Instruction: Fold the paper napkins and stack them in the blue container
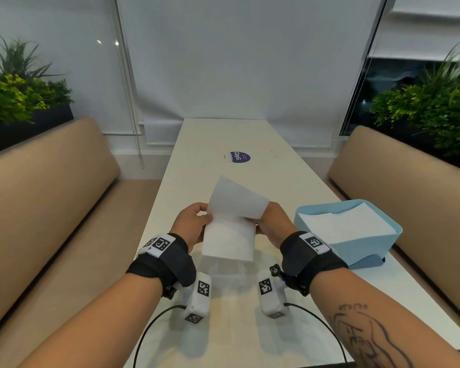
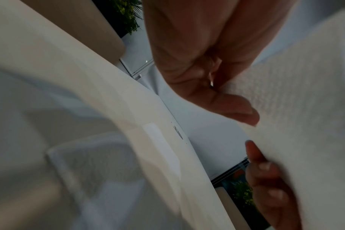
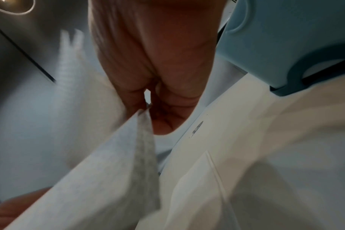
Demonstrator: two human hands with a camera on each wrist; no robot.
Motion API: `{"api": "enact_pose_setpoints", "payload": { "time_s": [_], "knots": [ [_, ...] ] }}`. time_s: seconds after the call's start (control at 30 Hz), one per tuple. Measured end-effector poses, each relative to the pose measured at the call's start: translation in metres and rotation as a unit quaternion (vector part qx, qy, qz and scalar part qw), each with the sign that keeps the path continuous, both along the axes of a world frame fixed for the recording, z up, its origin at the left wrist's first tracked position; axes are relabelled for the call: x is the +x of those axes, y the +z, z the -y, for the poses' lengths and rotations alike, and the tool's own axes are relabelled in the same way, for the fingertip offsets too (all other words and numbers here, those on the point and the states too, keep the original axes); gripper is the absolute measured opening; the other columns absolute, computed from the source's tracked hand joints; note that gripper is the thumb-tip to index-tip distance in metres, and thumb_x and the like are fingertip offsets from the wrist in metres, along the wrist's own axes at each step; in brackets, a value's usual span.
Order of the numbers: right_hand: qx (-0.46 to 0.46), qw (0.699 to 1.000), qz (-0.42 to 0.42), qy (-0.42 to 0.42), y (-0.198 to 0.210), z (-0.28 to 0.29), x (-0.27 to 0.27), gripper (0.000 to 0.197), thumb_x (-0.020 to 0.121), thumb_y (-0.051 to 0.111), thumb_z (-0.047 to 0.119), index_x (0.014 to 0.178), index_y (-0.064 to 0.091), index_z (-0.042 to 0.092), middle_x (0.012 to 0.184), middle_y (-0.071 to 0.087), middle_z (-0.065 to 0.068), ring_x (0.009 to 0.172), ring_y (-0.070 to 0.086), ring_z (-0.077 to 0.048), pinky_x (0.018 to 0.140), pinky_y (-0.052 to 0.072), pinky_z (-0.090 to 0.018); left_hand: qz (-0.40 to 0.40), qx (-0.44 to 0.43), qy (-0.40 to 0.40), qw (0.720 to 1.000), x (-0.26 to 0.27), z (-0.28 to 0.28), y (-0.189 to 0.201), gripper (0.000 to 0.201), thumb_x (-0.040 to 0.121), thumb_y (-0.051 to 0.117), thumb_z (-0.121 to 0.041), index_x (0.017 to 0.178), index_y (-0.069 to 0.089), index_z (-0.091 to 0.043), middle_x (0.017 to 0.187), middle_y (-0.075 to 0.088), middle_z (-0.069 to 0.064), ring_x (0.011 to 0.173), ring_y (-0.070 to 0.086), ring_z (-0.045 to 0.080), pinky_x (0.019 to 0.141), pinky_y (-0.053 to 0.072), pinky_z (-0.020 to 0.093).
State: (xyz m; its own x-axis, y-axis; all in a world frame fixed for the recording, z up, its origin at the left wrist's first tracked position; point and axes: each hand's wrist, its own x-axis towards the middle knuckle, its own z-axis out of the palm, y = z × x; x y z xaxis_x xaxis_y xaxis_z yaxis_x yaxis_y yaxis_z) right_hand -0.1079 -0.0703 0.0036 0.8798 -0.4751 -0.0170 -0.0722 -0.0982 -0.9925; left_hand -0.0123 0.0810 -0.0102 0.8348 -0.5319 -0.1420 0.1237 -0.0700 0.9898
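Left hand pinching napkin at left edge, fingers curling round it. Right hand pinching right edge likewise. Napkin hanging above table, long axis running away from person, bending along crease between hands: far half tilting up, near half drooping. Container sitting just right, holding stack.

Forearms from lower frame, left hand and right hand at centre, fingers curled, each pinching paper napkin edge
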Motion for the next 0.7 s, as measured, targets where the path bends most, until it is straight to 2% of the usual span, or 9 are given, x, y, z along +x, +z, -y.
{"api": "enact_pose_setpoints", "payload": {
  "time_s": [0.1,0.17,0.27,0.37,0.47,0.53,0.6,0.67,0.7],
  "knots": [
    [0.011,1.000,-0.001,0.005,-0.0008,0.0020,-0.0020,0.040,0.082,0.035,-0.019,0.068,0.062,0.007,0.074,0.061,-0.005,0.060,0.059,-0.015,0.049,0.051,-0.023,-0.002,-0.007,0.010,1.000,-0.0021,-0.0018,0.0031,0.028,0.092,0.038,0.007,0.079,0.054,-0.013,0.068,0.057,0.007,0.045,0.051,0.012,0.037,0.038,0.013],
    [0.019,1.000,0.000,0.012,-0.0017,0.0027,-0.0041,0.041,0.083,0.036,-0.019,0.069,0.064,0.007,0.076,0.064,-0.005,0.056,0.062,-0.009,0.048,0.050,-0.021,-0.007,-0.006,0.020,1.000,-0.0027,-0.0029,0.0035,0.033,0.088,0.034,0.010,0.074,0.053,-0.014,0.058,0.053,0.003,0.039,0.044,0.011,0.035,0.032,0.013],
    [0.021,1.000,0.005,0.021,-0.0014,0.0030,-0.0059,0.037,0.084,0.039,-0.018,0.070,0.064,0.005,0.077,0.065,-0.006,0.063,0.062,-0.015,0.052,0.053,-0.022,-0.021,-0.014,0.029,0.999,-0.0037,-0.0028,0.0039,0.035,0.089,0.032,0.007,0.072,0.054,-0.015,0.066,0.052,0.004,0.053,0.044,0.018,0.040,0.034,0.017],
    [0.011,1.000,0.005,0.018,0.0000,0.0024,-0.0057,0.037,0.083,0.040,-0.018,0.070,0.065,0.006,0.078,0.064,-0.006,0.068,0.060,-0.018,0.054,0.052,-0.023,-0.042,-0.026,0.040,0.998,-0.0050,-0.0025,0.0043,0.035,0.091,0.033,0.004,0.072,0.057,-0.013,0.072,0.053,0.005,0.057,0.046,0.020,0.038,0.039,0.016],
    [-0.004,1.000,0.005,0.012,0.0006,0.0025,-0.0053,0.037,0.082,0.041,-0.018,0.068,0.065,0.007,0.077,0.064,-0.005,0.068,0.058,-0.017,0.052,0.050,-0.022,-0.068,-0.046,0.043,0.996,-0.0070,-0.0017,0.0073,0.026,0.091,0.042,-0.003,0.075,0.062,-0.010,0.074,0.053,0.006,0.058,0.048,0.020,0.041,0.043,0.017],
    [-0.009,1.000,0.006,0.006,0.0004,0.0025,-0.0048,0.038,0.082,0.040,-0.018,0.068,0.065,0.007,0.077,0.064,-0.005,0.069,0.058,-0.017,0.055,0.051,-0.024,-0.080,-0.052,0.043,0.994,-0.0081,-0.0010,0.0096,0.019,0.092,0.048,-0.010,0.081,0.063,-0.008,0.073,0.054,0.004,0.061,0.050,0.018,0.047,0.045,0.019],
    [-0.009,1.000,0.010,0.001,0.0007,0.0026,-0.0042,0.039,0.081,0.039,-0.019,0.067,0.065,0.007,0.077,0.063,-0.006,0.071,0.059,-0.017,0.058,0.052,-0.027,-0.067,-0.047,0.040,0.996,-0.0071,0.0002,0.0091,0.012,0.092,0.053,-0.013,0.089,0.063,-0.008,0.077,0.057,0.001,0.065,0.053,0.016,0.051,0.046,0.021],
    [-0.005,1.000,0.009,-0.003,0.0013,0.0018,-0.0044,0.039,0.081,0.038,-0.018,0.068,0.065,0.007,0.077,0.064,-0.007,0.071,0.059,-0.019,0.060,0.052,-0.029,-0.022,-0.024,0.031,0.999,-0.0049,0.0015,0.0065,0.009,0.091,0.056,-0.008,0.087,0.062,-0.012,0.081,0.059,0.003,0.066,0.055,0.015,0.050,0.047,0.020],
    [0.003,1.000,0.006,-0.004,0.0019,0.0014,-0.0044,0.039,0.082,0.037,-0.017,0.069,0.065,0.007,0.078,0.064,-0.007,0.071,0.059,-0.020,0.060,0.052,-0.030,0.002,-0.008,0.027,1.000,-0.0035,0.0018,0.0044,0.013,0.091,0.056,-0.004,0.084,0.060,-0.015,0.081,0.058,0.004,0.067,0.055,0.015,0.052,0.047,0.021]
  ]
}}
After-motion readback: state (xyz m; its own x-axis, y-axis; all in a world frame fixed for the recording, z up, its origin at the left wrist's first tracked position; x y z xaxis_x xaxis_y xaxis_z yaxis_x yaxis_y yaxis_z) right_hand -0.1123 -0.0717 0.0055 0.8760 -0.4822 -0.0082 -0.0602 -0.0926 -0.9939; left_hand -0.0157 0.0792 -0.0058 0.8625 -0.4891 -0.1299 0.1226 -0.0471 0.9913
